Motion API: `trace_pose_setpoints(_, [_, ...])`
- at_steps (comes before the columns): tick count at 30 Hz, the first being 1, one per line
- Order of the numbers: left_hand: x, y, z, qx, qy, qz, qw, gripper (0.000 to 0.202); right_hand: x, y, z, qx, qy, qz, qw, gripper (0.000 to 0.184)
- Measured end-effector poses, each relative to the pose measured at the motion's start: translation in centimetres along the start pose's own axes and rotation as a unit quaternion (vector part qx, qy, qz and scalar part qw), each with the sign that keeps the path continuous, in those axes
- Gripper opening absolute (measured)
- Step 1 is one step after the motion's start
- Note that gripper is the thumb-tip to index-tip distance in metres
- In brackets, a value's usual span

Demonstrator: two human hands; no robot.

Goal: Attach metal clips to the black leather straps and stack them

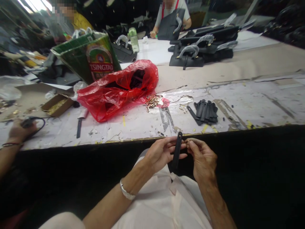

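Note:
My left hand (160, 152) holds a black strap (176, 151) with a slot near its upper end, upright between thumb and fingers over my lap. Close beside it, my right hand (203, 156) pinches thumb and fingertips together. A small metallic-looking piece shows at those fingertips, too small to name for certain. Beyond my hands, a pile of similar black straps (206, 111) lies on the table. A heap of gold-coloured metal hardware pieces (154, 101) rests at the edge of a red plastic bag (114, 95), which has dark pieces inside.
A green Tsingtao carton (83, 57) stands behind the bag. To the left are a small box of gold pieces (57, 105) and another person's hand (20, 130) with a dark object. Black handbags (190, 54), a green bottle (133, 39) and other people are across the table (262, 101).

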State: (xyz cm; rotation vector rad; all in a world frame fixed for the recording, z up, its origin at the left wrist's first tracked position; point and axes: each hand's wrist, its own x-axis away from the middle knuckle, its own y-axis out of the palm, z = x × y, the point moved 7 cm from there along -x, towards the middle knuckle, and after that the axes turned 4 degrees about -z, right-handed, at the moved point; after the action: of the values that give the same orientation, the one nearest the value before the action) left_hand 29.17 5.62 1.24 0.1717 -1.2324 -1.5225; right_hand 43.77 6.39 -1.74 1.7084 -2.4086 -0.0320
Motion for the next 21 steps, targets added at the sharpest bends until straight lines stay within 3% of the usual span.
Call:
trace_pose_setpoints(12, [-0.6,-1.5,-1.2,0.085,-0.056,0.019,0.995,0.023,-0.1,-0.1,0.3,0.0,0.003,0.008,1.0,0.027])
trace_pose_setpoints(16, [-0.5,-1.5,-0.7,0.063,-0.011,0.035,0.997,0.016,-0.1,-0.2,0.3,-0.006,0.005,0.006,1.0,0.027])
trace_pose_setpoints(18, [-0.4,-1.3,-0.3,0.075,0.006,0.027,0.997,0.015,-0.1,-0.2,0.3,-0.006,0.002,0.004,1.0,0.026])
trace_pose_setpoints(21, [-0.3,-0.8,-0.4,0.109,-0.032,-0.005,0.994,0.016,-0.1,-0.3,0.3,0.002,-0.002,0.005,1.0,0.026])
